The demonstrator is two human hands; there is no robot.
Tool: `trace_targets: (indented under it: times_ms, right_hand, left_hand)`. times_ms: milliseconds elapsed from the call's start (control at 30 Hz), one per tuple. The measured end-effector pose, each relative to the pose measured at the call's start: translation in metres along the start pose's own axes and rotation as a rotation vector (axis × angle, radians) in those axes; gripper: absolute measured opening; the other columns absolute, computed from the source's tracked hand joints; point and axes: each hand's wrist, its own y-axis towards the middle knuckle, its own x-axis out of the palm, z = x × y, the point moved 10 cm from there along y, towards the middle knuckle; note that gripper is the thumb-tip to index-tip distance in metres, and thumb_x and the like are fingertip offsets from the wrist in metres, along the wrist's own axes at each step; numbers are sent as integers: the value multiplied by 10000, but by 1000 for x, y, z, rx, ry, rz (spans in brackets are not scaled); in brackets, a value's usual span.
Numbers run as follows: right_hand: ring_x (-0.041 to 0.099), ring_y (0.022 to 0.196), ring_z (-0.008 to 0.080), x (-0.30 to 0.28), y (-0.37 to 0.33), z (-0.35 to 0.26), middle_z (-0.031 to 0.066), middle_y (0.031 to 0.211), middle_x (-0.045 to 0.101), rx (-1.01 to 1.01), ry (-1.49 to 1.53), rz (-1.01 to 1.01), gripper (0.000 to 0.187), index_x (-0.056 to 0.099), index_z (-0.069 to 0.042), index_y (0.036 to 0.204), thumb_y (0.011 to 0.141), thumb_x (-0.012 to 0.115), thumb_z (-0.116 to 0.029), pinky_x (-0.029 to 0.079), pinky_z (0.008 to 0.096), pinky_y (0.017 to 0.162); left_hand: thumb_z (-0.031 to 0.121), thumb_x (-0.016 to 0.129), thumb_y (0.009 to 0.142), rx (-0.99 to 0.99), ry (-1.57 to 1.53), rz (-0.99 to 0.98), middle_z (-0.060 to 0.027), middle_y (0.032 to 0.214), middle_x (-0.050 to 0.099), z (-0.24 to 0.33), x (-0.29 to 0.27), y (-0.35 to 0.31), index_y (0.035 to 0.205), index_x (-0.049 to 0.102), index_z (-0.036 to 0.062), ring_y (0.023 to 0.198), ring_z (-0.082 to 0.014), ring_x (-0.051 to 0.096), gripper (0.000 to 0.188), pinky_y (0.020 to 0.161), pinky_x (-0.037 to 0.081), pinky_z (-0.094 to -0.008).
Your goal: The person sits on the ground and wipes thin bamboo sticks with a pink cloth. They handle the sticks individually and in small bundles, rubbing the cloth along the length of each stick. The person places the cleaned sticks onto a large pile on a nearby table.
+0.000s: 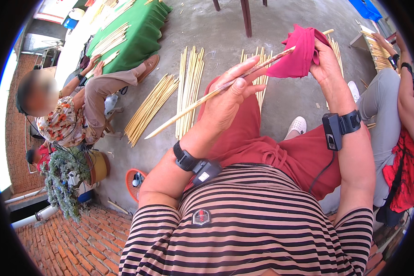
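Observation:
A long, thin pale wooden stick [184, 112] slants up from lower left to upper right in front of me, with dark brown marks along its middle. Its lower left end tapers to a point. My left hand [221, 103] pinches the stick between thumb and fingers. My right hand [327, 66] grips a crimson cloth [293, 60] that is folded about the upper part of the stick. Beyond the cloth, the stick's far tip shows above my right hand. The cloth hides how the right fingers meet the stick.
Bundles of similar sticks [151, 108] lie on the concrete floor ahead. At the left, a person [62, 117] sits by a green-covered table [145, 32] bearing more sticks. Another person's leg [377, 99] is close on my right. An orange basket [130, 186] and potted plant [69, 184] stand lower left.

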Motion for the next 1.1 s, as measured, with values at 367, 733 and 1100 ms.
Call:
trace_targets:
  times_ms: [367,733,1100]
  right_hand:
    - [659,752,195,-33,11,-86,92,847,685,-330,243,26,109,641,-35,875,911,552,-86,538,317,686]
    - [662,865,196,-11,-19,-94,93,941,690,-276,308,-28,172,641,-34,1007,953,518,-142,543,338,787]
    - [651,876,184,3,-34,-105,86,960,681,-220,332,-30,219,633,-19,1081,965,506,-155,532,324,802]
  left_hand:
    - [313,537,967,202,135,177,-316,1263,535,112,-87,25,1111,570,14,1135,-412,584,333,932,534,-457]
    - [194,546,976,-123,747,62,-186,885,695,54,-66,122,985,567,9,688,-185,681,186,583,555,-252]
    - [213,629,915,-1109,940,-124,-171,669,670,-297,-147,60,886,616,-60,546,-255,684,275,467,580,-353]
